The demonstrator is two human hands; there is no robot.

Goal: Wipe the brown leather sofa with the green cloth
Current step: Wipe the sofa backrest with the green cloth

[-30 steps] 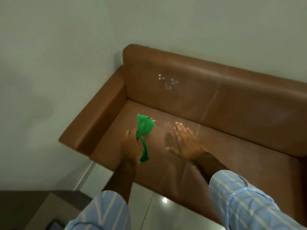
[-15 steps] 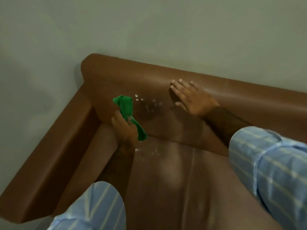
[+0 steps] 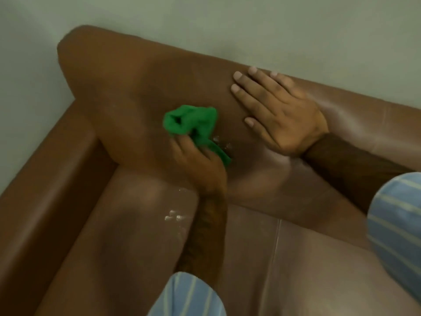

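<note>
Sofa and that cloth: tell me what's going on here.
A person is wiping the brown leather sofa. The left hand grips a bunched green cloth against the backrest, by some pale droplets or specks. The right hand lies flat and open on the backrest, as if for support. More pale spots sit on the seat cushion below, not yet wiped.

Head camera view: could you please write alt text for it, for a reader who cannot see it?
A left hand presses a bunched green cloth against the backrest of a brown leather sofa, while the right hand rests flat on it nearby. White droplets dot the seat.
</note>
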